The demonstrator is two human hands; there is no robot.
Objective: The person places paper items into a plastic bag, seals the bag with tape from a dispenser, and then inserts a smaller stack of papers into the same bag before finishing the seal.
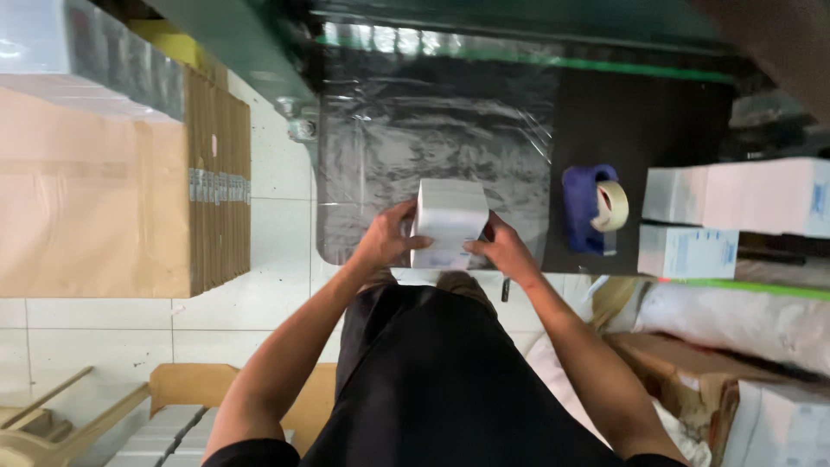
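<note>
A small white box (448, 216) stands at the near edge of a dark table covered with clear plastic film (432, 130). My left hand (389, 240) grips the box's left side, thumb on its front. My right hand (504, 248) holds its right lower corner. Both hands are closed around the same box, just above the table's front edge.
A blue tape dispenser (592, 206) with a beige roll sits to the right. White boxes (735, 199) are stacked at the far right. A large cardboard carton (112, 190) stands on the tiled floor at left. Wooden furniture (52, 415) lies bottom left; bags and cartons (735, 346) lie bottom right.
</note>
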